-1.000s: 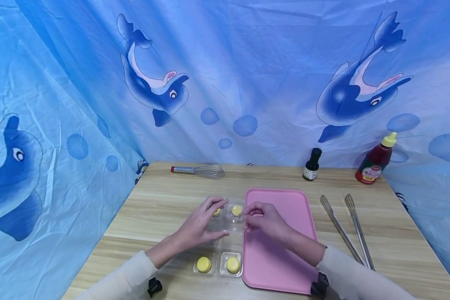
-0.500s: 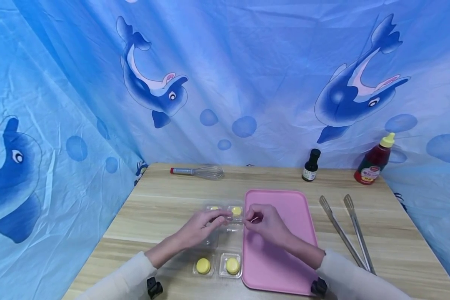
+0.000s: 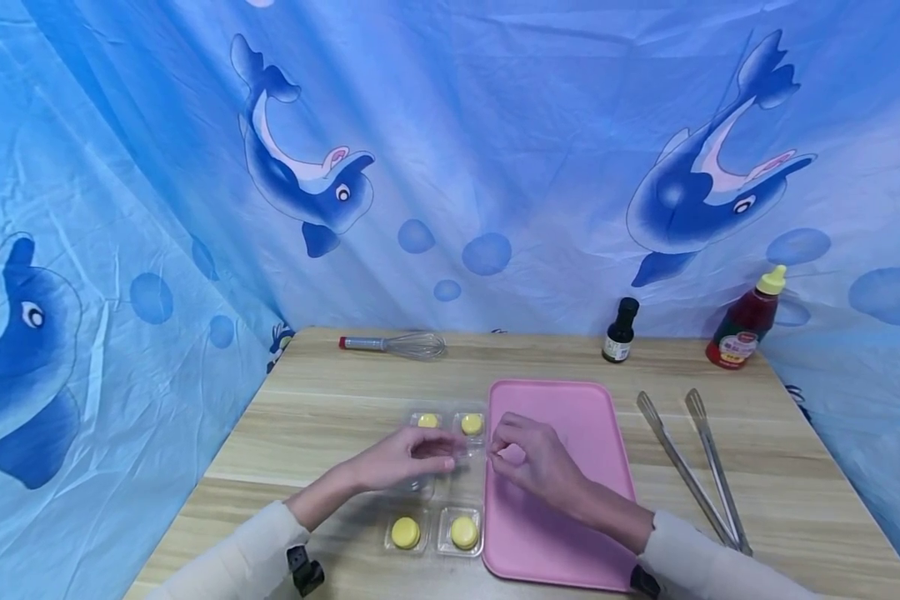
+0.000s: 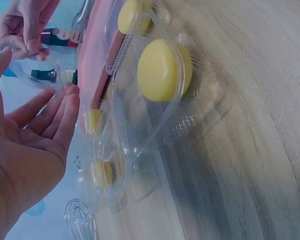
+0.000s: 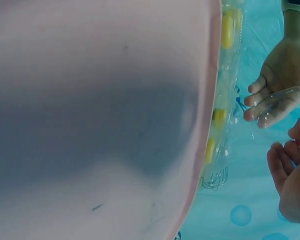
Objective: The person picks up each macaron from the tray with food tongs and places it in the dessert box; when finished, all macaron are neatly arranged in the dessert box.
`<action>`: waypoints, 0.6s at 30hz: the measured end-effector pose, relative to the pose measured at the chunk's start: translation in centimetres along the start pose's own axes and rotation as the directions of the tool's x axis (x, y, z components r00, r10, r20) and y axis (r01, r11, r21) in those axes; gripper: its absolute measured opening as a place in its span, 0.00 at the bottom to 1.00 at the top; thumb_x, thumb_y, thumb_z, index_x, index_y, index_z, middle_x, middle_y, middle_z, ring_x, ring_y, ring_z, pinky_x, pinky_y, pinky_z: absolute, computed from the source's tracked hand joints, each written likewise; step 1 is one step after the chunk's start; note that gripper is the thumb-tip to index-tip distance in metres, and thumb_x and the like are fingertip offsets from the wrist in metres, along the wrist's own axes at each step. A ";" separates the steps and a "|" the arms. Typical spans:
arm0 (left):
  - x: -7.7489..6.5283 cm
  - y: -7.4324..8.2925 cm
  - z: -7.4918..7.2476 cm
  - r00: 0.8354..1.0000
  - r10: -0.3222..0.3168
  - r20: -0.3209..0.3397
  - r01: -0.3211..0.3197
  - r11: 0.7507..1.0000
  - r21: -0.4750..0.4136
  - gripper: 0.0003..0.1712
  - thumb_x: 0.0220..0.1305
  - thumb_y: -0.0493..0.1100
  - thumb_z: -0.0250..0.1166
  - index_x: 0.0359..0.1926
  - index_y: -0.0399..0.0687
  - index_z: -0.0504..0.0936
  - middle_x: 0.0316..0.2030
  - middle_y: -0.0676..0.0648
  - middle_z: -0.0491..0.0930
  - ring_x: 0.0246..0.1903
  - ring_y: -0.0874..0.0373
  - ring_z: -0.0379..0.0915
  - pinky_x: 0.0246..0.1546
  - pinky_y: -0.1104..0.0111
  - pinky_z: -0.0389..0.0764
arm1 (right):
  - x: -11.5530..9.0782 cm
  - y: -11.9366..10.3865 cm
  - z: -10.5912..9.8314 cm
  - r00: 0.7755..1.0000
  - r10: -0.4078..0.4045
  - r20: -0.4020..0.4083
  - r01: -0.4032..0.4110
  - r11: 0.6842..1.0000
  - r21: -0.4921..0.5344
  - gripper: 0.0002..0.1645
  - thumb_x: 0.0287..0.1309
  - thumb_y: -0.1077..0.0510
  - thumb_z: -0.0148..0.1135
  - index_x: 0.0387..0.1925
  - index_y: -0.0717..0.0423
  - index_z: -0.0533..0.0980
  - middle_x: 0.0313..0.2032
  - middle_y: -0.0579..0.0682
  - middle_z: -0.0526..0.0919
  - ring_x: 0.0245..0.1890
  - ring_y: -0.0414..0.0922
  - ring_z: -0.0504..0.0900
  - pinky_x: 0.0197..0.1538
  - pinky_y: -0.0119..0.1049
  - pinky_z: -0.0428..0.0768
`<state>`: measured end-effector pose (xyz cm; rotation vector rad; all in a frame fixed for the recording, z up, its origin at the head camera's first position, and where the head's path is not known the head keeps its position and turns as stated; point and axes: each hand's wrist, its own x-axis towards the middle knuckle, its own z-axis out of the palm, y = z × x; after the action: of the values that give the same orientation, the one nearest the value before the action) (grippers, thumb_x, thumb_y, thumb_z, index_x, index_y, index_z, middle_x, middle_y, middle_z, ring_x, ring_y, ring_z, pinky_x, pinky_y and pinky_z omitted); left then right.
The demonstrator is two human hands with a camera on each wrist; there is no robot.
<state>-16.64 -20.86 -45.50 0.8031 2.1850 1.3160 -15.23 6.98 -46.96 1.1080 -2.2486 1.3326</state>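
Above the left edge of the pink tray [image 3: 558,546] my two hands face each other. The right hand [image 3: 540,458] pinches a thin clear plastic piece [image 4: 32,80] between thumb and fingertips; its exact kind is hard to see. My left hand [image 3: 405,458] lies palm inward, fingers loosely extended, and the piece's curved edge crosses in front of those fingers in the right wrist view. Whether they touch it is unclear. Below and around the left hand, yellow macarons [image 3: 405,533] sit in clear plastic boxes [image 3: 442,546], two nearer me and two farther away.
A whisk [image 3: 393,343] lies at the back left of the wooden table [image 3: 322,400]. A dark sauce bottle [image 3: 618,333] and a red sauce bottle [image 3: 742,325] stand at the back right. Metal tongs [image 3: 682,458] lie spread to the tray's right. A dolphin-print curtain [image 3: 450,150] hangs behind.
The left hand has lowered slightly and its fingers moved off the far macarons, which now show. My right hand has shifted a little toward me, its fingertips drawn together in a pinch.
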 end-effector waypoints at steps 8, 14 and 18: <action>-1.0 -0.8 0.1 0.998 0.027 -0.049 -0.023 0.996 0.086 0.33 0.71 0.46 0.72 0.72 0.39 0.76 0.64 0.42 0.81 0.60 0.54 0.80 0.66 0.60 0.80 | -0.4 -1.0 -0.1 0.931 0.283 0.230 -0.310 0.947 0.088 0.29 0.56 0.47 0.82 0.54 0.54 0.82 0.51 0.50 0.87 0.51 0.54 0.87 0.57 0.45 0.88; -1.5 -1.0 0.5 0.988 0.105 -0.111 -0.078 0.972 0.222 0.38 0.65 0.57 0.77 0.72 0.51 0.78 0.65 0.54 0.81 0.62 0.56 0.78 0.68 0.54 0.78 | -0.6 -1.1 -0.2 0.884 0.352 0.308 -0.396 0.914 0.092 0.39 0.57 0.48 0.81 0.65 0.61 0.78 0.62 0.57 0.84 0.59 0.59 0.84 0.64 0.52 0.84; -1.6 -1.2 0.9 0.970 0.200 -0.142 -0.137 0.922 0.361 0.42 0.60 0.61 0.79 0.71 0.51 0.79 0.63 0.55 0.83 0.60 0.57 0.78 0.64 0.55 0.81 | -0.8 -1.2 -0.2 0.875 0.362 0.320 -0.405 0.911 0.076 0.42 0.56 0.51 0.83 0.68 0.63 0.76 0.64 0.58 0.83 0.61 0.58 0.83 0.65 0.53 0.83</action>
<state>-15.21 -21.87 -46.85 1.0657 2.5868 1.1254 -13.90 7.18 -46.60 0.9955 -2.7495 1.5858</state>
